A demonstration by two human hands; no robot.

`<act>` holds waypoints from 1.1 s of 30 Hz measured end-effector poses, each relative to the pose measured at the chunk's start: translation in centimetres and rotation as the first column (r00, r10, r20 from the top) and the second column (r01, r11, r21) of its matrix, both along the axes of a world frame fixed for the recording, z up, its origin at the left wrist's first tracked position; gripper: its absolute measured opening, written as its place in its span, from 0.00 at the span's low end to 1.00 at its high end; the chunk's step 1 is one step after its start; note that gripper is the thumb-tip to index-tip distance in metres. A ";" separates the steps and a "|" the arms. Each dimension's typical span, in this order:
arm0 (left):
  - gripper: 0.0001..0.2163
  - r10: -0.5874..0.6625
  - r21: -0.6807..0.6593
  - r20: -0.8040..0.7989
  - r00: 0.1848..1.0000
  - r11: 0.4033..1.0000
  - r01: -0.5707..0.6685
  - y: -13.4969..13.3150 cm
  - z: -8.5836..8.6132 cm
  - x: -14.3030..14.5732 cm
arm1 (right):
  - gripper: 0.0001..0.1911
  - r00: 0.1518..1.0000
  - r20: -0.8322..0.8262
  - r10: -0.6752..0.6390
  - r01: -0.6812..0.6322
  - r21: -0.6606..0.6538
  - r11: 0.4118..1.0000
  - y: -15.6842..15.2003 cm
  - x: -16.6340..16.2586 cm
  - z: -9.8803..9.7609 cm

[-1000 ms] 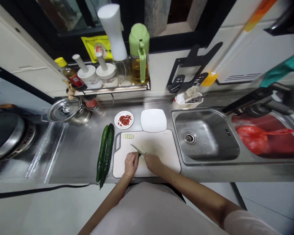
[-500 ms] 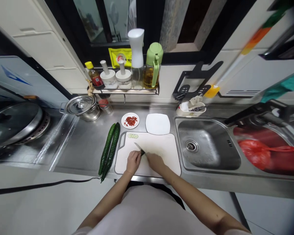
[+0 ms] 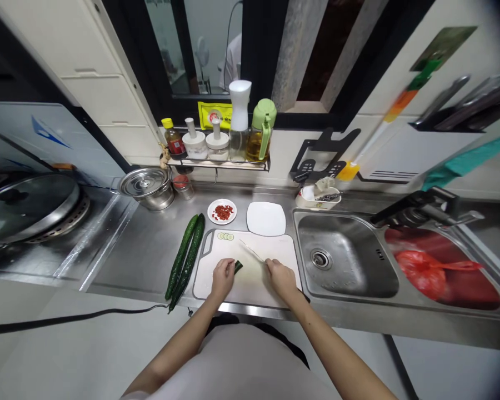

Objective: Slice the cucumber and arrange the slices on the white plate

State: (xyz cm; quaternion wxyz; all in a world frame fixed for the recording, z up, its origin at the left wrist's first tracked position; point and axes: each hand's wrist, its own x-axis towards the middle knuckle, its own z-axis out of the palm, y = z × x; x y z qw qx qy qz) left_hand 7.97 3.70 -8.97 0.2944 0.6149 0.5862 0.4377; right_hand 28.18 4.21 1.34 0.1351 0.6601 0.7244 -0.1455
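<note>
My right hand (image 3: 280, 276) is closed around the handle of a knife (image 3: 252, 251), its blade pointing up and left over the white cutting board (image 3: 258, 289). Over the board's left half, my left hand (image 3: 223, 276) has its fingers drawn together at a short dark green cucumber piece (image 3: 238, 266). The blade is apart from that piece. Several thin cucumber slices (image 3: 225, 236) overlap in a row near the board's top left corner. Two whole cucumbers (image 3: 186, 261) lie side by side just left of the board.
Behind the board are a small plate of chopped red pieces (image 3: 223, 211) and a white square plate (image 3: 266, 218). The steel sink (image 3: 350, 255) is to the right, with a red bag (image 3: 420, 272) beyond. A lidded pot (image 3: 150, 189) and condiment rack (image 3: 220, 162) stand behind.
My right hand and the knife have moved right, away from the cucumber piece. My left hand stays at the piece. The camera view has shifted slightly.
</note>
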 end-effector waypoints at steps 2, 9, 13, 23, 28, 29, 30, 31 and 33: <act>0.12 0.093 -0.053 0.081 0.992 0.995 -0.089 0.3 0.3 -0.4 | 0.16 0.999 0.026 0.019 -0.020 0.071 0.997 -0.3 0.4 0.3; 0.17 0.159 -0.251 0.314 0.936 0.965 -0.080 4.5 3.6 -2.6 | 0.20 0.991 0.033 0.132 -0.134 0.405 0.904 -0.8 1.8 1.0; 0.19 -0.163 -0.268 0.270 0.949 0.934 0.237 6.2 7.6 -2.1 | 0.18 0.978 0.027 0.209 -0.184 0.591 0.785 -0.7 2.2 0.9; 0.14 -0.513 -0.283 -0.167 0.842 0.843 0.457 5.9 11.7 0.7 | 0.16 0.957 0.035 0.289 -0.229 0.703 0.674 -1.4 2.1 0.9; 0.13 -0.518 -0.299 -0.201 0.832 0.841 0.451 5.1 11.6 1.4 | 0.16 0.953 0.037 0.300 -0.243 0.685 0.687 -1.8 2.4 0.6; 0.12 -0.515 -0.300 -0.204 0.833 0.843 0.448 5.0 11.5 1.5 | 0.16 0.953 0.035 0.300 -0.243 0.680 0.692 -1.9 2.5 0.5; 0.12 -0.512 -0.299 -0.208 0.833 0.844 0.444 4.8 11.4 1.6 | 0.16 0.953 0.033 0.300 -0.243 0.674 0.698 -2.0 2.5 0.4; 0.11 -0.511 -0.298 -0.214 0.833 0.846 0.442 4.7 11.4 1.7 | 0.17 0.953 0.032 0.300 -0.244 0.668 0.703 -2.1 2.6 0.3; 0.10 -0.508 -0.297 -0.223 0.832 0.848 0.438 4.5 11.2 1.8 | 0.17 0.953 0.031 0.302 -0.246 0.659 0.711 -2.3 2.7 0.0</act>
